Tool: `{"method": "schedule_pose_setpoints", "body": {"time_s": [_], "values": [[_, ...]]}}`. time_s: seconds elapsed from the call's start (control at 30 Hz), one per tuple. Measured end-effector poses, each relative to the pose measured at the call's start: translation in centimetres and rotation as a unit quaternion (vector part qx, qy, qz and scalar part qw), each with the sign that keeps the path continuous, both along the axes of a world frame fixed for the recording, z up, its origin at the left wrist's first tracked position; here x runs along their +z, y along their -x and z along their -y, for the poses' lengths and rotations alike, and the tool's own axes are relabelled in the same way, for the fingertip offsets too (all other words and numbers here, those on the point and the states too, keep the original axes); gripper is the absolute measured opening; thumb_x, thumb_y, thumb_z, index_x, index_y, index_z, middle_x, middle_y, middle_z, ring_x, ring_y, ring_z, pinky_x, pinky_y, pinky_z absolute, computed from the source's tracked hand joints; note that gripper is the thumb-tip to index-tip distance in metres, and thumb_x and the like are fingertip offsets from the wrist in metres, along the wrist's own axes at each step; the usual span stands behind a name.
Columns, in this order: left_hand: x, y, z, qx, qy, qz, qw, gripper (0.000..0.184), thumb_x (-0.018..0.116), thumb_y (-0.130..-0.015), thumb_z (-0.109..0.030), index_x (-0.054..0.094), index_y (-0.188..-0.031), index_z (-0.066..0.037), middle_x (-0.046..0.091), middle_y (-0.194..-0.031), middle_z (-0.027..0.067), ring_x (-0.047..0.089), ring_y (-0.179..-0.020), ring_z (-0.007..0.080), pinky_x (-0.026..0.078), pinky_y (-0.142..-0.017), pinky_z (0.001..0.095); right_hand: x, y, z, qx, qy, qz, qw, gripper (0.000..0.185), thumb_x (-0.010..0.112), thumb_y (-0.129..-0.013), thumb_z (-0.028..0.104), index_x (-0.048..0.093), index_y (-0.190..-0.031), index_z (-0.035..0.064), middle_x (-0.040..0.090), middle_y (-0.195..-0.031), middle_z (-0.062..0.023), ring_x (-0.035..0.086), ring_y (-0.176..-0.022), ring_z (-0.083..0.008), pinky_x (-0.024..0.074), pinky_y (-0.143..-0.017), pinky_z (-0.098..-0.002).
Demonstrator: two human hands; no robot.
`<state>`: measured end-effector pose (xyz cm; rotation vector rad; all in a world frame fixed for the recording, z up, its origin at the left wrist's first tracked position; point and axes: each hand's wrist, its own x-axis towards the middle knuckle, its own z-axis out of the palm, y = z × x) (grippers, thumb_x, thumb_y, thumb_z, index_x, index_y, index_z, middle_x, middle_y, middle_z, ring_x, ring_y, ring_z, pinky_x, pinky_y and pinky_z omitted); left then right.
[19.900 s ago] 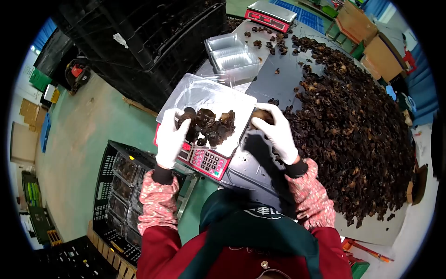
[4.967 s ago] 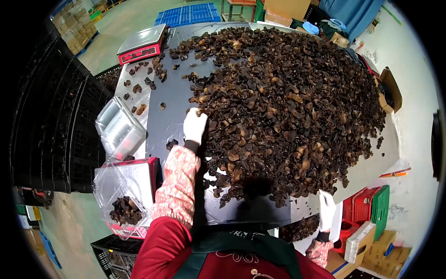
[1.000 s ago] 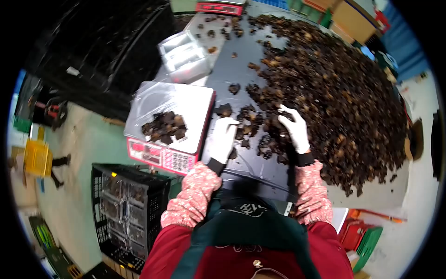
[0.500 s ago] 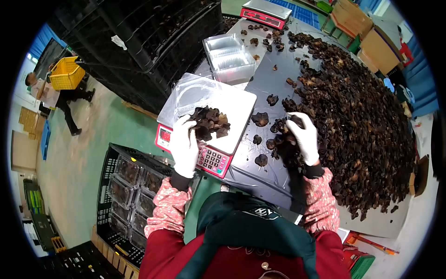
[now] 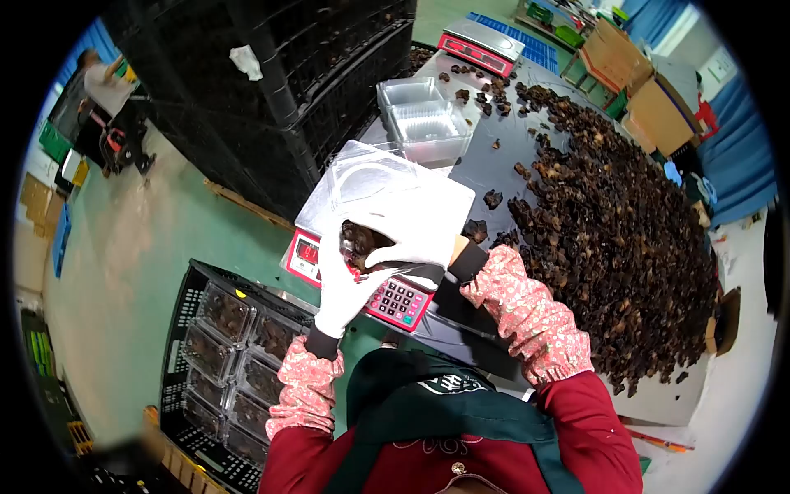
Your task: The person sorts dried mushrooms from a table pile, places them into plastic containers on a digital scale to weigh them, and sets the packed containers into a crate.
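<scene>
A clear plastic clamshell box (image 5: 352, 183) sits on the white pan of a red-trimmed digital scale (image 5: 400, 303), its lid tilted back. Dark wood ear mushrooms (image 5: 359, 240) fill part of it, visible between my gloved hands. My left hand (image 5: 336, 276) is curled around the near left side of the box. From the right, my right hand (image 5: 415, 240) reaches over the box, its fingers and thumb curved around mushrooms. The hands hide much of the box's lower part. A few loose mushrooms lie on the table right of the scale.
A large mushroom heap (image 5: 617, 247) covers the table's right side. Empty clear boxes (image 5: 424, 123) stand behind the scale, with a second scale (image 5: 481, 45) farther back. Tall black crates (image 5: 271, 90) rise at left; a black crate (image 5: 185, 329) of filled boxes is below. A person (image 5: 111, 95) stands far left.
My right hand has moved left from the mushroom heap to the box. My left hand has turned inward around the box. The person at left no longer carries the yellow basket in plain view.
</scene>
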<state>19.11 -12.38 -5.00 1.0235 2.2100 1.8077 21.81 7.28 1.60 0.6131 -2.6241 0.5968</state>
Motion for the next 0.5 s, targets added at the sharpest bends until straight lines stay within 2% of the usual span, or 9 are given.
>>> {"method": "schedule_pose_setpoints", "body": {"time_s": [0.07, 0.17, 0.2, 0.27, 0.33, 0.37, 0.43, 0.47, 0.5], "values": [[0.3, 0.1, 0.2, 0.046, 0.063, -0.114, 0.990, 0.111, 0.086, -0.065, -0.013, 0.019, -0.153, 0.001, 0.032, -0.150, 0.0226, 0.034, -0.138, 0.0360, 0.029, -0.115, 0.0468, 1.5, -0.1, -0.2, -0.023, 0.064, 0.060, 0.996, 0.040, 0.062, -0.091, 0.035, 0.064, -0.121, 0.0098, 0.068, -0.101, -0.0119, 0.065, -0.095, -0.0292, 0.0502, -0.083, -0.0389], [1.5, 0.2, -0.3, 0.090, 0.090, -0.191, 0.973, 0.100, 0.084, -0.067, -0.017, 0.030, -0.150, -0.001, 0.036, -0.150, 0.0216, 0.033, -0.139, 0.0395, 0.023, -0.117, 0.0485, 0.8, -0.5, 0.2, -0.148, 0.177, -0.032, 0.973, 0.025, 0.059, -0.092, 0.018, 0.068, -0.113, 0.0080, 0.068, -0.100, -0.0107, 0.065, -0.092, -0.0268, 0.0511, -0.083, -0.0360], [1.6, 0.6, -0.5, 0.076, 0.104, -0.196, 0.972, 0.093, 0.083, -0.069, -0.018, 0.035, -0.147, -0.002, 0.039, -0.147, 0.0212, 0.033, -0.139, 0.0398, 0.022, -0.117, 0.0487, 0.7, -0.4, 0.3, -0.162, 0.239, -0.025, 0.957, 0.026, 0.059, -0.089, 0.010, 0.067, -0.113, 0.0054, 0.068, -0.102, -0.0112, 0.065, -0.095, -0.0264, 0.0506, -0.087, -0.0351], [2.5, 0.7, -0.9, 0.067, 0.116, -0.188, 0.973, 0.075, 0.079, -0.074, -0.020, 0.047, -0.140, -0.004, 0.049, -0.140, 0.0188, 0.035, -0.138, 0.0393, 0.022, -0.116, 0.0492, -0.4, 0.2, -0.3, -0.172, 0.297, -0.031, 0.939, 0.028, 0.059, -0.087, 0.009, 0.067, -0.114, 0.0044, 0.067, -0.103, -0.0119, 0.065, -0.097, -0.0265, 0.0502, -0.089, -0.0347], [1.8, 0.9, -1.1, 0.076, 0.145, -0.254, 0.953, 0.075, 0.079, -0.074, -0.021, 0.047, -0.139, -0.004, 0.049, -0.139, 0.0185, 0.036, -0.137, 0.0391, 0.023, -0.115, 0.0494, 0.0, -0.1, 0.1, -0.193, 0.367, 0.004, 0.910, 0.032, 0.058, -0.084, 0.006, 0.065, -0.116, 0.0025, 0.067, -0.104, -0.0136, 0.064, -0.099, -0.0279, 0.0492, -0.091, -0.0350], [1.6, 1.0, -1.2, 0.086, 0.174, -0.319, 0.928, 0.075, 0.079, -0.073, -0.023, 0.048, -0.139, -0.004, 0.050, -0.138, 0.0182, 0.037, -0.136, 0.0390, 0.024, -0.115, 0.0496, 0.2, -0.3, 0.2, -0.180, 0.254, -0.004, 0.950, 0.032, 0.059, -0.084, 0.010, 0.066, -0.115, 0.0038, 0.066, -0.106, -0.0135, 0.063, -0.098, -0.0292, 0.0493, -0.090, -0.0374], [1.5, 0.6, -1.4, 0.105, 0.103, -0.270, 0.952, 0.082, 0.083, -0.069, -0.023, 0.046, -0.139, -0.004, 0.048, -0.138, 0.0189, 0.040, -0.134, 0.0383, 0.027, -0.113, 0.0492, -1.3, -0.2, 0.3, -0.126, 0.125, 0.028, 0.984, 0.033, 0.060, -0.084, 0.017, 0.066, -0.114, 0.0063, 0.066, -0.105, -0.0131, 0.062, -0.095, -0.0301, 0.0490, -0.087, -0.0400], [1.6, 0.7, -1.3, 0.082, 0.078, -0.231, 0.966, 0.085, 0.085, -0.067, -0.023, 0.045, -0.140, -0.004, 0.047, -0.140, 0.0187, 0.040, -0.134, 0.0383, 0.029, -0.112, 0.0485, -1.8, -0.2, 0.6, -0.122, 0.097, -0.023, 0.987, 0.035, 0.062, -0.083, 0.023, 0.066, -0.115, 0.0089, 0.066, -0.102, -0.0124, 0.062, -0.096, -0.0304, 0.0476, -0.088, -0.0420], [1.8, 0.7, -1.1, 0.058, 0.054, -0.191, 0.978, 0.088, 0.086, -0.066, -0.022, 0.044, -0.141, -0.004, 0.046, -0.141, 0.0185, 0.040, -0.133, 0.0382, 0.030, -0.111, 0.0478, -2.1, -0.2, 0.7, -0.132, 0.116, 0.026, 0.984, 0.036, 0.064, -0.085, 0.025, 0.065, -0.118, 0.0098, 0.066, -0.100, -0.0117, 0.060, -0.098, -0.0302, 0.0457, -0.091, -0.0429]]}}
